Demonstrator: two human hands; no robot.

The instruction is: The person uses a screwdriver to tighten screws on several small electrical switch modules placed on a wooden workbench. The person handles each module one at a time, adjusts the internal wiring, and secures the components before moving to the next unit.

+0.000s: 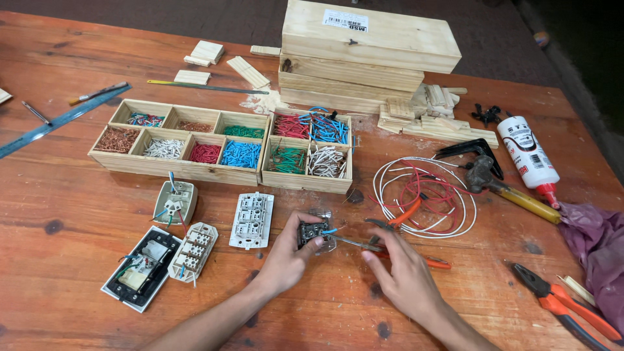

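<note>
Left hand: the left hand point(286, 257) rests on the wooden table point(65, 214) with its fingers curled round a small dark switch module point(313, 232); thumb on the near side, fingertips on the far and left sides.
Switch module position: on the table at centre, in front of the white switch insert point(252, 220) and near the wire coil point(426, 195); it lies inside the left-hand fingers, its right face bare.
Blue lead: a short blue wire point(333, 229) sticks out of the module's right face, pointing away from the left fingers.
Right hand: the right hand point(403, 276) lies palm down just right of the module; its fingers are drawn together on a thin metal tool, the pliers point(390, 246) with orange handles; the exact pinch is hidden by the hand.
Tool tip: the slim metal tip reaches left and meets the module's right face beside the blue lead.
Gap: the right fingertips stay apart from the module; only the tool spans the space.
Surroundings: wooden compartment tray point(179, 170) of coloured wire pieces behind; two more opened switch units point(174, 203) and a black-backed plate point(140, 270) to the left; orange cutters point(565, 305) at far right.
</note>
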